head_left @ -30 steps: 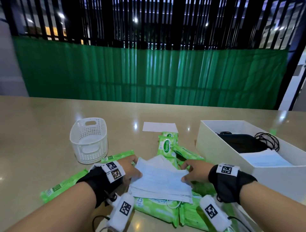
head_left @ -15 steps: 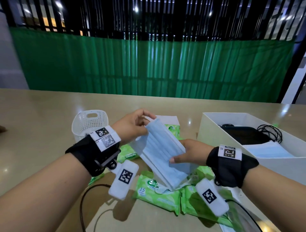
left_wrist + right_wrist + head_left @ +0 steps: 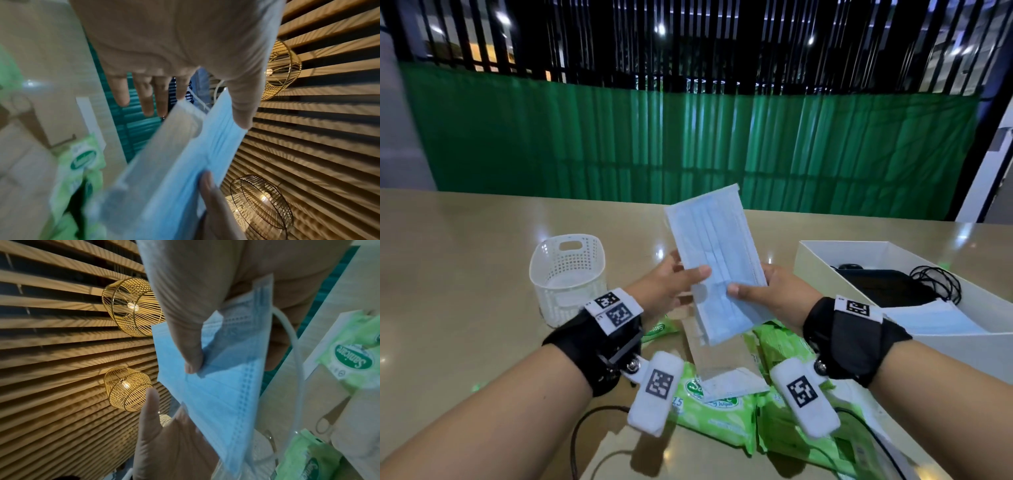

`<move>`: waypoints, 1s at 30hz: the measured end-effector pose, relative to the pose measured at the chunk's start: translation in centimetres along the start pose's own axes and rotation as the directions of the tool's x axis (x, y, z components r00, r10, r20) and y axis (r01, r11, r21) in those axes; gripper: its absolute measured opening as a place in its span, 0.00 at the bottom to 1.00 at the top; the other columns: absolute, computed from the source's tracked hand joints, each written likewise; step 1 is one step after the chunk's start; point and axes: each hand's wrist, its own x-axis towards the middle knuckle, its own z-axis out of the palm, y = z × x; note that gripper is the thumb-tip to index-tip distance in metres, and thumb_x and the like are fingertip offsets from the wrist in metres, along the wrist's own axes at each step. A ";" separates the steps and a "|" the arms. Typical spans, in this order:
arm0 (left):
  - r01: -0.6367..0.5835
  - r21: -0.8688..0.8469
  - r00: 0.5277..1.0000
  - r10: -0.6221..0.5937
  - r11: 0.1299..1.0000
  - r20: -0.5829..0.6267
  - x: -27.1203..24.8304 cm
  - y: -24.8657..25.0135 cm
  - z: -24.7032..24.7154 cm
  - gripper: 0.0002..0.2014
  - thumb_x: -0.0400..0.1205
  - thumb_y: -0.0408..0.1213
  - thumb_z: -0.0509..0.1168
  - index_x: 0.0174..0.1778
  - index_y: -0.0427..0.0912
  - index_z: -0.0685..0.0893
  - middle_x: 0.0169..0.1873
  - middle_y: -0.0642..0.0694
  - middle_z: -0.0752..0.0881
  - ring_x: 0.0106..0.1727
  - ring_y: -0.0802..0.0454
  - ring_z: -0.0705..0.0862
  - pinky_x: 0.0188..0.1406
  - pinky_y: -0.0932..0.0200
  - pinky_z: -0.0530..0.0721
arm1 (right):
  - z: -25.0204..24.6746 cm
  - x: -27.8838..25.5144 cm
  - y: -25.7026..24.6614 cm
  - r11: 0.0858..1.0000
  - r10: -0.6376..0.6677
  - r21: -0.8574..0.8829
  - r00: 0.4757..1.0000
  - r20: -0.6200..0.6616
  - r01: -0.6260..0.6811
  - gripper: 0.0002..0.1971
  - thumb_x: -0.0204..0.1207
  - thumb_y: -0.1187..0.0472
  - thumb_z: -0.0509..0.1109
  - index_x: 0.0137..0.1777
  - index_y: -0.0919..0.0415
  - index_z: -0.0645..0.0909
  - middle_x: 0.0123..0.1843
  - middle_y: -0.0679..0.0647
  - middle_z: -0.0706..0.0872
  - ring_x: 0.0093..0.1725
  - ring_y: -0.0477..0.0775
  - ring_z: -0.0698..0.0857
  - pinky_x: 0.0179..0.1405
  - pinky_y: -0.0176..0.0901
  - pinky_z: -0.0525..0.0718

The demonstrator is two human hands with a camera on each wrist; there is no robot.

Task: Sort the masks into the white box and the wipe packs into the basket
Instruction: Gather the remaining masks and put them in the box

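A stack of light-blue masks stands nearly upright in the air over the table. My left hand pinches its left edge, thumb in front and fingers behind. My right hand pinches the lower right edge the same way. The wrist views show the masks close up under each thumb. Another mask lies on the green wipe packs below my hands. The white basket stands to the left. The white box at the right holds black masks and a blue mask.
Green wipe packs spread toward the table's near edge under my wrists. A dark cable loops on the table at lower left. A green screen and black bars stand behind the table's far edge.
The mask stack has come up off the pile of wipe packs and turned from flat to nearly upright. Both hands rose with it, away from the table.
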 end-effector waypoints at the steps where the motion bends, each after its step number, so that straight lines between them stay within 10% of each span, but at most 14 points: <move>1: -0.003 -0.027 1.000 0.004 1.000 0.030 -0.1 -0.1 0.8 0.36 0.68 0.47 0.73 0.72 0.45 0.71 0.62 0.44 0.85 0.60 0.43 0.85 0.60 0.45 0.82 | 0.5 0.1 -0.1 1.000 0.006 -0.010 1.000 0.024 -0.005 0.24 0.60 0.43 0.77 0.56 0.49 0.83 0.53 0.50 0.91 0.52 0.53 0.89 0.58 0.53 0.86; 6: -0.011 -0.157 0.973 -0.026 0.987 -0.231 0.7 -0.6 2.4 0.26 0.81 0.32 0.66 0.73 0.45 0.64 0.57 0.41 0.85 0.54 0.41 0.86 0.52 0.40 0.86 | 1.3 0.1 0.0 0.995 0.028 -0.093 0.999 0.041 -0.024 0.10 0.71 0.49 0.76 0.51 0.42 0.82 0.54 0.46 0.89 0.55 0.50 0.87 0.65 0.54 0.81; 11: 0.047 -0.142 0.982 -0.072 0.989 -0.176 0.4 -0.6 2.1 0.18 0.82 0.27 0.63 0.69 0.39 0.73 0.50 0.43 0.88 0.43 0.48 0.89 0.35 0.56 0.88 | 0.8 0.5 1.0 0.999 0.032 -0.008 0.999 -0.011 -0.032 0.29 0.53 0.35 0.77 0.55 0.44 0.84 0.56 0.48 0.90 0.57 0.53 0.87 0.65 0.59 0.80; 18: 0.202 -0.092 0.979 -0.202 0.975 0.003 -0.3 -0.8 0.7 0.15 0.83 0.35 0.62 0.66 0.40 0.79 0.59 0.38 0.87 0.59 0.38 0.85 0.61 0.41 0.82 | 1.4 1.1 1.1 0.999 0.027 -0.037 0.997 0.078 -0.024 0.25 0.56 0.37 0.77 0.54 0.42 0.84 0.57 0.45 0.89 0.57 0.49 0.87 0.66 0.54 0.80; 24: 0.155 -0.163 0.951 -0.192 0.974 -0.243 -0.1 -0.5 -2.0 0.17 0.84 0.35 0.61 0.68 0.34 0.77 0.58 0.35 0.86 0.56 0.37 0.85 0.57 0.41 0.82 | 0.9 0.7 2.1 0.964 0.111 -0.259 0.981 0.158 -0.067 0.08 0.73 0.53 0.75 0.45 0.52 0.79 0.35 0.45 0.82 0.39 0.49 0.82 0.47 0.47 0.80; 30: 0.085 -0.274 0.907 -0.189 0.958 -0.376 0.0 0.5 -4.0 0.10 0.85 0.34 0.60 0.61 0.38 0.78 0.46 0.42 0.87 0.44 0.43 0.85 0.43 0.48 0.83 | 1.5 -1.2 2.2 0.715 0.381 -0.697 0.868 0.320 -0.057 0.31 0.72 0.48 0.75 0.74 0.41 0.68 0.72 0.40 0.70 0.74 0.44 0.70 0.66 0.35 0.68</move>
